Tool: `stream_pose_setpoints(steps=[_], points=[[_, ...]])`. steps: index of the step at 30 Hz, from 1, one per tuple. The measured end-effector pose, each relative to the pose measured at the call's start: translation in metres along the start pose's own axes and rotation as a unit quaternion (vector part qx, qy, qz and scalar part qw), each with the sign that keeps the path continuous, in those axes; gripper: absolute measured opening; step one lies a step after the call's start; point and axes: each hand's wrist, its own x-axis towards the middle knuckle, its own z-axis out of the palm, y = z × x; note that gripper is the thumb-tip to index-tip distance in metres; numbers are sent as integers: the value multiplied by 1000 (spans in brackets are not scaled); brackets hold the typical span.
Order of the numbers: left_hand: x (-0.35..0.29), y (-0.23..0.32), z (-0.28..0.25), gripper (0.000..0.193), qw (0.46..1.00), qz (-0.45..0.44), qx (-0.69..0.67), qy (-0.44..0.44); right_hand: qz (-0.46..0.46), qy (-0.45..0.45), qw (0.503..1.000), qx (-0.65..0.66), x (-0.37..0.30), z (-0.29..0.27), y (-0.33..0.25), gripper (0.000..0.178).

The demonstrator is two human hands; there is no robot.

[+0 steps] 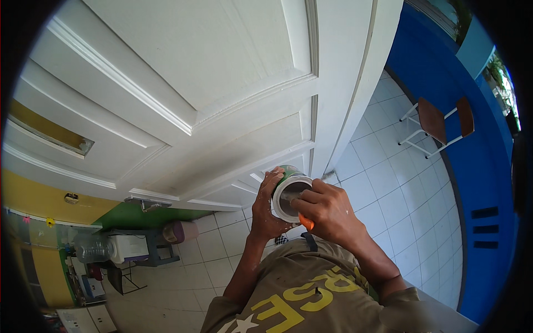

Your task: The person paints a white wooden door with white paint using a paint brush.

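Note:
My left hand [263, 211] is wrapped round the side of a green can [288, 170] with a white rim, held in front of my body. The can tilts so that its mouth faces me, and its inside looks grey. Over the mouth, my right hand [332, 210] is closed on an orange-handled tool [306, 222]. The tool's working end is hidden by my fingers and the can, so its kind does not show. White specks mark both hands. A large white panelled door [233, 127] stands just beyond the can, with a dark smudge on its lower part.
A metal door handle [147, 204] sits on the door's left part. At the right, a brown chair [436, 123] stands on white floor tiles [408, 222] by a blue wall [483, 183]. A clear water bottle [91, 248], a dark stool [164, 252] and a bin [180, 232] are at lower left.

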Motion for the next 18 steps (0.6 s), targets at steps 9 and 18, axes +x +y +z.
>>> stream_pose_setpoints(steps=[9, 18], points=[[9, 6, 11, 105, 999, -53, 13, -1, -36, 6, 999, 14, -1, 0, 29, 23], [12, 7, 14, 106, 997, -69, 28, -11, -34, 21, 997, 59, 0, 2, 40, 32]])
